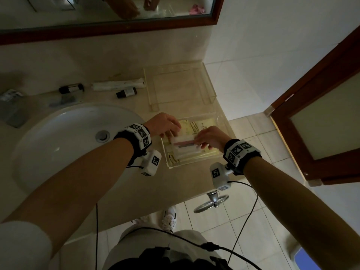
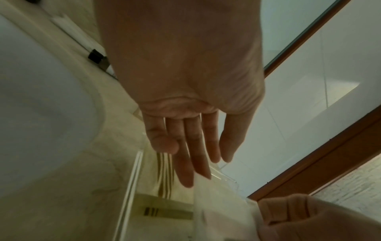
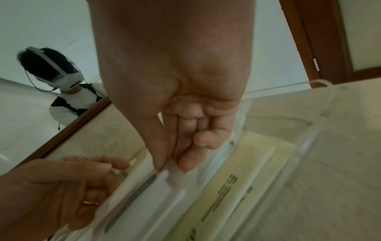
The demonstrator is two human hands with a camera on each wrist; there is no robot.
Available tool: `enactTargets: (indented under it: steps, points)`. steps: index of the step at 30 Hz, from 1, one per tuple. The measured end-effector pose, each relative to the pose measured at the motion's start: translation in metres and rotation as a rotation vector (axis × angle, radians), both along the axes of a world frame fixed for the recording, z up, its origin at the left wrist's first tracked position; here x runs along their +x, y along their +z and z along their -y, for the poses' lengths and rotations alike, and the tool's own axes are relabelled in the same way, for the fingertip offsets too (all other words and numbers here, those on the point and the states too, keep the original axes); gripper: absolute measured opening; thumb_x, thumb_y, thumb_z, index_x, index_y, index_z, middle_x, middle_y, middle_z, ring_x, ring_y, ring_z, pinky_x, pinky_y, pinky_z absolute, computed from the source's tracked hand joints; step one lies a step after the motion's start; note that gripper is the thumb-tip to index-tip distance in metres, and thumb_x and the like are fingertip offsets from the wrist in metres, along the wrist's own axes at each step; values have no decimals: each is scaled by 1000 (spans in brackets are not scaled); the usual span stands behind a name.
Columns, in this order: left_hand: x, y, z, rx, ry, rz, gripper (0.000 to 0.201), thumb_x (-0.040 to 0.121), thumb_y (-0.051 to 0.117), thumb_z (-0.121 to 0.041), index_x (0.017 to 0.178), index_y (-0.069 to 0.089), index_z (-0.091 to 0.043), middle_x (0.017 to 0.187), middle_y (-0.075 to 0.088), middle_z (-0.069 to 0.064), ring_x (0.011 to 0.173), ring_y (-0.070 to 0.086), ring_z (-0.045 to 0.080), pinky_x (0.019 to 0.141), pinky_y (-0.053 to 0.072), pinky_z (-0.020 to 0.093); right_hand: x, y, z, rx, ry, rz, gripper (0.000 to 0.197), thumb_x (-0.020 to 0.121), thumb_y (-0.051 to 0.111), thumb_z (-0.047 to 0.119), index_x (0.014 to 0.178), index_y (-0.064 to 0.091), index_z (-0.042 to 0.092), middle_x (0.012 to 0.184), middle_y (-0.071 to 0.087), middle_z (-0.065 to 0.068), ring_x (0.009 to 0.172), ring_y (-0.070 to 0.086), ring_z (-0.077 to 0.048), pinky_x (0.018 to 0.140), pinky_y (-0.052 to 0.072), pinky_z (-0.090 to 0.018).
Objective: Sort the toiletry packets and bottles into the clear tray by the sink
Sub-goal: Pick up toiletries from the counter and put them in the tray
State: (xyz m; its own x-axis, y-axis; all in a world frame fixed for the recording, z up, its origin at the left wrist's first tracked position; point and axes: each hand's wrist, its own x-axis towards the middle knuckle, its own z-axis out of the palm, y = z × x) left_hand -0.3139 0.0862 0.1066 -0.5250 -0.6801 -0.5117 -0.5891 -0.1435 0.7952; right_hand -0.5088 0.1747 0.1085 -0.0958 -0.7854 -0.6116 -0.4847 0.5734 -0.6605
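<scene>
A clear tray (image 1: 192,165) sits on the counter right of the sink (image 1: 58,145), with yellow packets (image 1: 202,126) lying flat in it. Over it, a white packet (image 1: 185,147) with a pink and grey stripe is held low. My right hand (image 1: 199,142) pinches its right corner between thumb and forefinger (image 3: 163,161). My left hand (image 1: 171,134) has straight fingers (image 2: 183,171) touching the packet's (image 2: 222,210) other end. Two dark bottles (image 1: 126,92) (image 1: 71,88) and a long white packet (image 1: 118,85) lie on the counter behind the sink.
A second clear acrylic stand (image 1: 175,84) stands against the wall behind the tray. A faucet (image 1: 11,106) is at the far left. A framed mirror (image 1: 109,26) hangs above, and a wooden door (image 1: 321,117) is on the right. The counter's edge runs just right of the tray.
</scene>
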Motion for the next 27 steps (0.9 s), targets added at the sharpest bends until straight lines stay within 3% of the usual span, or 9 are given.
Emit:
enactTargets:
  steps: [12, 17, 24, 27]
  points:
    - [26, -1, 3, -47, 159, -45, 12, 87, 63, -14, 96, 67, -8, 77, 71, 9, 53, 62, 16, 45, 37, 21, 22, -8, 2, 82, 94, -81, 16, 86, 64, 7, 95, 71, -4, 68, 67, -3, 53, 58, -9, 39, 36, -15]
    - [31, -1, 3, -78, 195, -41, 11, 87, 64, -16, 96, 68, -10, 82, 72, 10, 54, 62, 15, 45, 38, 21, 22, -6, 2, 93, 106, -111, 16, 86, 65, 9, 96, 73, -2, 68, 68, -1, 51, 59, -6, 43, 37, -17]
    - [29, -4, 5, -200, 320, -58, 15, 83, 69, -21, 97, 66, -17, 91, 68, 4, 60, 60, 15, 46, 42, 22, 16, -2, -2, 87, 140, -232, 25, 87, 67, 28, 87, 71, 3, 80, 74, -5, 64, 67, -16, 54, 51, -24]
    - [31, -2, 6, -230, 342, -83, 16, 82, 68, -23, 98, 65, -19, 92, 67, 3, 67, 61, 16, 51, 44, 23, 13, 3, -1, 29, 87, -272, 26, 87, 66, 31, 87, 70, 5, 82, 73, -7, 64, 67, -16, 52, 49, -23]
